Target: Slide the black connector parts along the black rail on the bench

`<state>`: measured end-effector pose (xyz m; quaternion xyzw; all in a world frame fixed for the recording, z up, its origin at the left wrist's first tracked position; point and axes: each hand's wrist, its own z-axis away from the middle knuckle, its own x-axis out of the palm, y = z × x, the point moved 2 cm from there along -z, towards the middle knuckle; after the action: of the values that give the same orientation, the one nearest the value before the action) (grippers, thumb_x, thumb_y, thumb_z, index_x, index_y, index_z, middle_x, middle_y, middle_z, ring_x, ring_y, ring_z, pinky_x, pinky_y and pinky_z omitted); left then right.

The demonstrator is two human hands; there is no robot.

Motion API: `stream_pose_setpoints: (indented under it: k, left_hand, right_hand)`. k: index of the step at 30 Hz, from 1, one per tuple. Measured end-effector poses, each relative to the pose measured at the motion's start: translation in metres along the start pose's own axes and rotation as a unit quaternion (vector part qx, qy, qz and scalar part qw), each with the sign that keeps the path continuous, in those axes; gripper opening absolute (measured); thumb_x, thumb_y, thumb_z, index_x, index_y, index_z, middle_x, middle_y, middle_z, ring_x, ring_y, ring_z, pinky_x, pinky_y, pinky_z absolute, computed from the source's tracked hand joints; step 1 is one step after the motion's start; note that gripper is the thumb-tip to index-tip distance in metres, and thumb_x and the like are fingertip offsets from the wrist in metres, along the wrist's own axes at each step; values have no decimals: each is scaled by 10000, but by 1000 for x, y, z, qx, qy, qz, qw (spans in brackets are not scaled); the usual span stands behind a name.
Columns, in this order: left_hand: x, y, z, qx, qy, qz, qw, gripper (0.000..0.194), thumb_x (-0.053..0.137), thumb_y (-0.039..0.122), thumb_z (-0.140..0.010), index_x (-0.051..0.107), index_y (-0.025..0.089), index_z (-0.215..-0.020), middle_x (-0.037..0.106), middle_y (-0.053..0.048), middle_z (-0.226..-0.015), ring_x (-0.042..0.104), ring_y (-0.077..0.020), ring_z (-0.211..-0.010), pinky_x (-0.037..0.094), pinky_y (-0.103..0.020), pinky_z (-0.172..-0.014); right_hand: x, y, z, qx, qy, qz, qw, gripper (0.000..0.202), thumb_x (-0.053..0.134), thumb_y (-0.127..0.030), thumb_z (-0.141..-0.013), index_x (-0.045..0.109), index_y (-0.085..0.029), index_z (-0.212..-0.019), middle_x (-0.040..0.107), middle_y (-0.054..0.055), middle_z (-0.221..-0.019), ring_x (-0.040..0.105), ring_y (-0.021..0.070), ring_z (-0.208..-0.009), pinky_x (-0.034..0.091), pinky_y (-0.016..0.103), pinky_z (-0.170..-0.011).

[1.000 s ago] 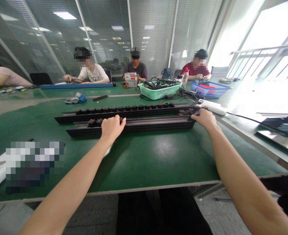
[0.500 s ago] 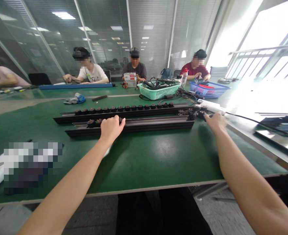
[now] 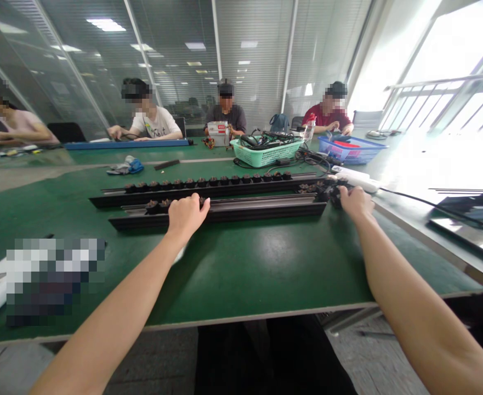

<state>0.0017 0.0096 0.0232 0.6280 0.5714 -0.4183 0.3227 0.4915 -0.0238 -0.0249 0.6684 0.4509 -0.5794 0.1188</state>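
Note:
Two long black metal rails lie side by side across the table. My left hand (image 3: 187, 216) is closed around the near rail (image 3: 261, 211), left of its middle, with the thumb up along the top. A few small black round parts (image 3: 154, 207) sit in that rail's channel left of the hand; to the right the channel looks bare until more dark pieces at its end. The far rail (image 3: 109, 202) carries a row of several similar parts with brownish tops. My right hand (image 3: 356, 203) is closed at a cluster of black parts (image 3: 335, 192) by the rails' right ends; its grasp is hidden.
A white power strip (image 3: 356, 178) with a black cable lies beyond my right hand. Green (image 3: 266, 156) and blue (image 3: 348, 153) baskets stand farther back, near several co-workers. A grey-blue glove (image 3: 126, 165) lies at the left, and a blurred dark object (image 3: 56, 285) nearer me.
My right hand has moved slightly left, in to the cluster of black parts at the rails' ends. My left hand and both rails have stayed in place.

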Motion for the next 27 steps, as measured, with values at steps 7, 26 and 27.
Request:
stream_pose_setpoints:
  k: [7, 26, 27]
  left_hand:
    - [0, -1, 0, 0, -8, -4, 1000, 588, 272, 511, -1035, 693, 106, -1091, 763, -199, -962, 725, -345, -937, 478, -427, -859]
    - [-2, -19, -6, 7, 42, -34, 999, 494, 230, 308, -1065, 676, 98, -1045, 761, -186, -965, 722, -332, -943, 424, -432, -852]
    - [-2, -21, -6, 2, 37, -38, 999, 459, 253, 289, -1057, 670, 95, -1066, 761, -188, -981, 720, -333, -958, 423, -431, -855]
  right_hand:
    - [-39, -29, 14, -3, 103, -51, 993, 508, 225, -309, -1030, 605, -52, -1248, 670, 289, -1144, 635, 392, -1102, 427, 506, -970]
    - [-7, -298, 203, -507, -147, -84, 845, 345, 478, -391, -1040, 547, -106, -1224, 708, 176, -1233, 655, 304, -1137, 416, 386, -945]
    - [-4, -307, 209, -507, -149, -93, 844, 342, 492, -391, -1034, 548, -107, -1216, 705, 176, -1240, 656, 307, -1143, 423, 388, -946]
